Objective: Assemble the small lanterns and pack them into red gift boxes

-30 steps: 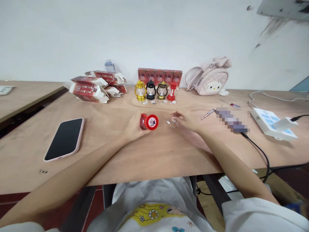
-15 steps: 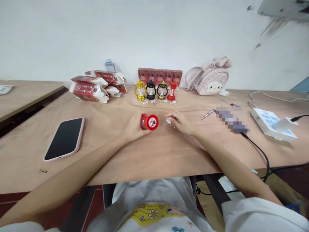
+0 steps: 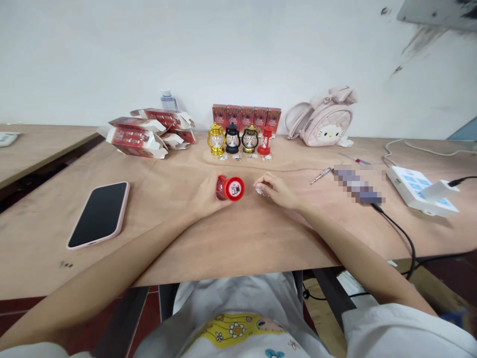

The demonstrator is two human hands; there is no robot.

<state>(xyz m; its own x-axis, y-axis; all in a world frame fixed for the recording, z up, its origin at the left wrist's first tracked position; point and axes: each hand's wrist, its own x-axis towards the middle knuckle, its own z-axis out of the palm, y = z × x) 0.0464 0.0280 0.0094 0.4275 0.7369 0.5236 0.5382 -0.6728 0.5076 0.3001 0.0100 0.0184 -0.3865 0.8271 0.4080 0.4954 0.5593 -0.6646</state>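
Table [image 3: 238,243]: red lantern [image 3: 230,189] was midway between near and far edges
Left hand [image 3: 204,198]: had it gripped
Right hand [image 3: 276,191]: was pinching the white bit [image 3: 258,190]
Red lantern: was tipped, axis roughly sideways, base toward right hand
White bit: was lantern-side, too tiny to ID

Here's the wooden table [image 3: 231,243], and it's well stocked! Four small lanterns [image 3: 233,144] stand upright in a row, red boxes [image 3: 247,117] just behind them; opened cartons [image 3: 137,141] heap up at left, a phone [image 3: 99,214] lies nearer, and out right sit a pink bag [image 3: 328,124], slim tools [image 3: 321,176], and a white power strip [image 3: 412,189].
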